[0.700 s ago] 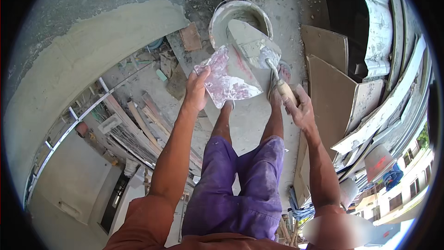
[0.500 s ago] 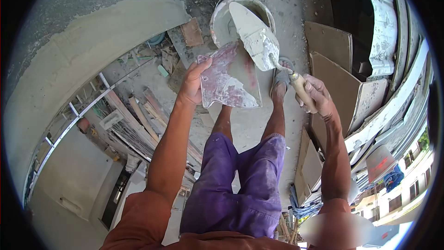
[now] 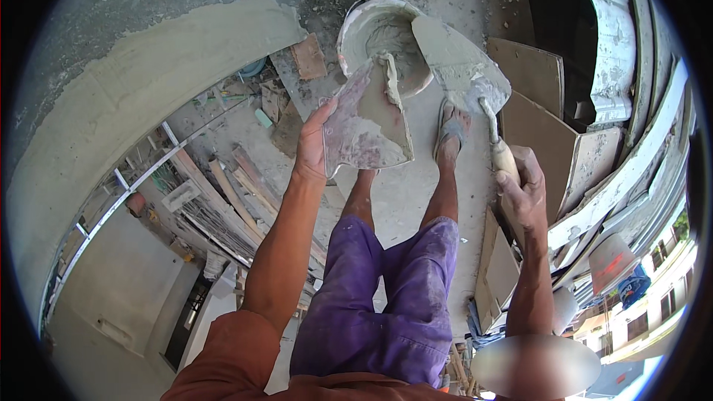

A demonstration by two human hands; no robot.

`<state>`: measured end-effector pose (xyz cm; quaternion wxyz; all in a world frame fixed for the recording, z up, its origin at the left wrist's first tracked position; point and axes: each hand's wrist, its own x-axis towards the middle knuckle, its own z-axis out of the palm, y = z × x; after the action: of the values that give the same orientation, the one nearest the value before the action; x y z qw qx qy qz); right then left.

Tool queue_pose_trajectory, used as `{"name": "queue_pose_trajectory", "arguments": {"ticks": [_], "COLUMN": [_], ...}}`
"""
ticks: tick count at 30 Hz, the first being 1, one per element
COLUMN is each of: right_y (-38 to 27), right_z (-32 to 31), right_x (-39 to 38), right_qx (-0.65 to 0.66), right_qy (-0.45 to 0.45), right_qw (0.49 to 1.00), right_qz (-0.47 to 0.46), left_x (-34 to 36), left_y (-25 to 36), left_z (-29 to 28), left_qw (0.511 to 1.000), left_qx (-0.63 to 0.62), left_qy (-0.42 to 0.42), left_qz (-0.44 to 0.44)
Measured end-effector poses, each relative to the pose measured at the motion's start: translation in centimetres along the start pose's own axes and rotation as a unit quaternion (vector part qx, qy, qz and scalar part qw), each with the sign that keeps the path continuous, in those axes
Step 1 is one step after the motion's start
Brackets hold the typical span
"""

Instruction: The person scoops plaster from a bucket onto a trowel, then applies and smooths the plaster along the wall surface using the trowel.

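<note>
My left hand [image 3: 314, 141] grips a flat pinkish scraper board [image 3: 355, 141] smeared with plaster, a lump of wet grey plaster lying along its upper right edge. My right hand [image 3: 523, 182] is closed round the wooden handle of a pointed trowel [image 3: 457, 59], whose plaster-coated blade is raised at the right side of a round bucket [image 3: 350, 30]. Wet plaster shows inside the bucket, just beyond the board. My sandalled right foot [image 3: 451, 128] stands below the trowel blade.
Stacked panels [image 3: 549, 171] and corrugated sheets [image 3: 609, 44] line the right side. A grey plastered band [image 3: 141, 67] curves along the upper left. Timber strips and thin rods [image 3: 212, 200] lie at the left, and a small brown board [image 3: 308, 56] lies beside the bucket.
The trowel blade has swung rightward from over the bucket, and my right hand moved right and slightly down. A lump of plaster now shows on the board's upper right edge.
</note>
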<state>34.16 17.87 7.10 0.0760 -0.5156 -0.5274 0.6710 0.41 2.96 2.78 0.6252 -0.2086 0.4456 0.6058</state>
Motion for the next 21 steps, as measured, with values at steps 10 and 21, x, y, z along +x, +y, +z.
{"name": "queue_pose_trajectory", "arguments": {"ticks": [10,21], "right_y": [4.1,0.4], "right_z": [10.4,1.4], "right_x": [0.2,-4.8], "right_qx": [-0.391,-0.382], "right_qy": [0.159,0.079], "right_qw": [0.874,0.881], "right_qz": [-0.239,-0.268], "left_x": [0.4,2.0], "left_y": [0.1,1.4], "left_z": [1.5,-1.7], "left_qw": [0.997,1.0], "left_qx": [-0.062,0.026], "left_qy": [-0.013,0.0], "left_qz": [-0.037,-0.017]}}
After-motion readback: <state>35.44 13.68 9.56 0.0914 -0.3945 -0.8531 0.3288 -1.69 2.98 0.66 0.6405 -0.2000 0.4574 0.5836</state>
